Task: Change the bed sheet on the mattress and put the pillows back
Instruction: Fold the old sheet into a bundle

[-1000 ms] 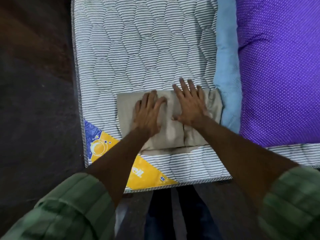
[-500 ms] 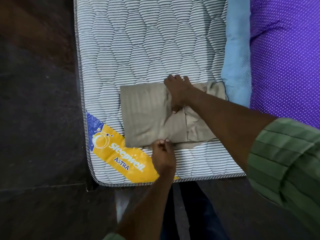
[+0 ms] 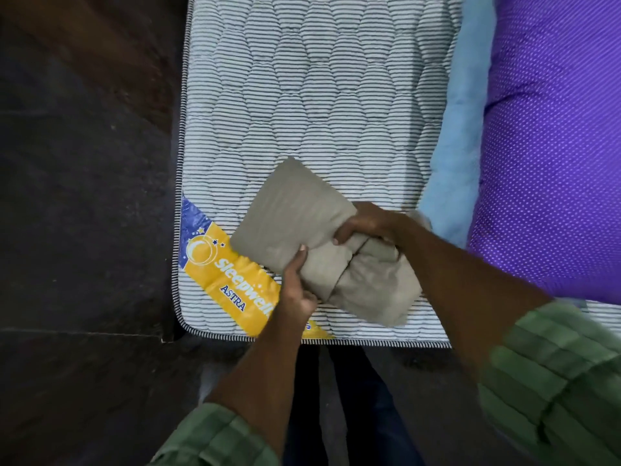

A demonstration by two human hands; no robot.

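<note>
The folded beige cotton sheet [image 3: 295, 227], pressed flat half a second ago, is now lifted and tilted above the near left corner of the bare striped quilted mattress [image 3: 302, 95]. Left hand [image 3: 297, 287] and right hand [image 3: 364, 225] both grip it (fingers curled round the folds). Judgement: unfolding comes next.

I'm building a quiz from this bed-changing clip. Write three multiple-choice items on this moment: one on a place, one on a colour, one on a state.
1. Where is the yellow label?
A. the mattress's near-left corner
B. on the purple pillow
C. on the floor

2. What colour is the folded sheet?
A. red
B. beige
C. black

3. How is the sheet held?
A. lying untouched
B. by one hand
C. gripped by both hands

Key: 1 A, it crosses that corner of the striped mattress. 2 B, plain beige cloth. 3 C, the left hand and right hand both curl round it.
</note>
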